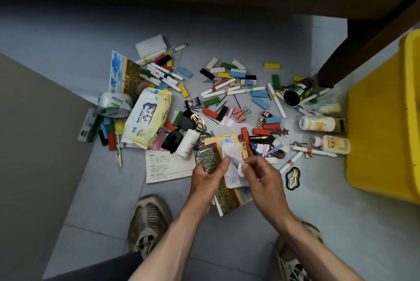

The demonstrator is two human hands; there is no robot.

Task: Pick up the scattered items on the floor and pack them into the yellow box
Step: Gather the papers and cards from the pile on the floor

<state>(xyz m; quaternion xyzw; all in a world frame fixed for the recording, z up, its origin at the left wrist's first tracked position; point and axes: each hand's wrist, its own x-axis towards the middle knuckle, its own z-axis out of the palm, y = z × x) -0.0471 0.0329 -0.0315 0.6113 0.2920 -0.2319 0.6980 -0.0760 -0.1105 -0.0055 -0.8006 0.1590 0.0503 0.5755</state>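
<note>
My left hand [208,178] grips a stack of picture cards [229,199] by its left edge, just above the floor. My right hand [261,176] pinches a crumpled white paper [233,160] lying on top of those cards. The yellow box [384,126] stands at the right edge of the view. Scattered ahead are coloured blocks [260,102], white marker pens [229,91], a baby wipes pack [147,119], a tape roll [114,104], white bottles [317,123] and a dark green jar [296,92].
A printed white sheet [169,167] lies left of my hands. A dark wooden furniture leg [336,60] stands beside the box. A grey panel [34,144] fills the left side. My two shoes [148,221] are planted below the pile.
</note>
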